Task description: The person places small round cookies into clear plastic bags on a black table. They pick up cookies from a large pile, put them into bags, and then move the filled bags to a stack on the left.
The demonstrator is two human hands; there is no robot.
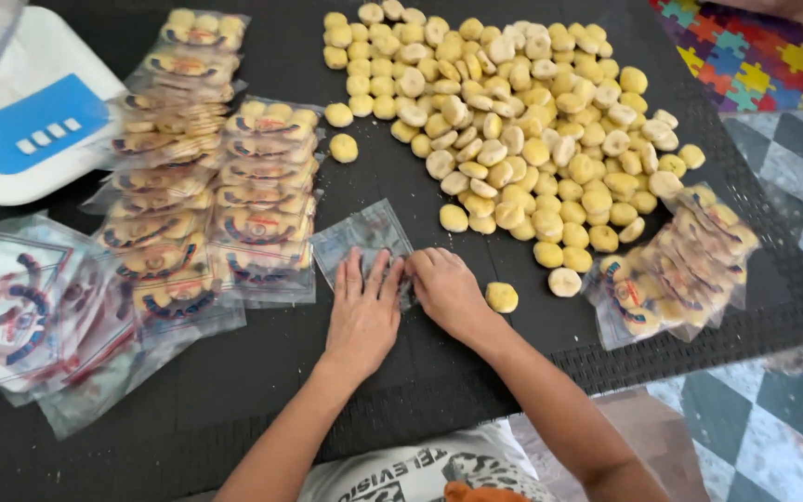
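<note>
Packing is well under way but far from finished on a black mat [262,372] spread over a checkered floor. At the mat's left edge lies a fanned heap of empty clear bags [30,307] printed in red, blue and black, with a white scale [34,116] bearing a blue panel at the far left corner. Beside them, two overlapping rows of filled bags [211,177], each showing pale yellow rounds behind a printed emblem, run from the far edge toward the near one. At the middle of the mat, the left hand [362,314] lies flat with fingers spread on one clear bag [364,237], while the right hand [445,290], fingers curled, pinches that bag's near edge. A large mound of loose yellow cookies [522,121] still covers the far middle, so most remain unpacked. A smaller pile of filled bags [676,265] rests near the right edge; a bright puzzle-patterned mat [745,56] shows at the far right corner.
</note>
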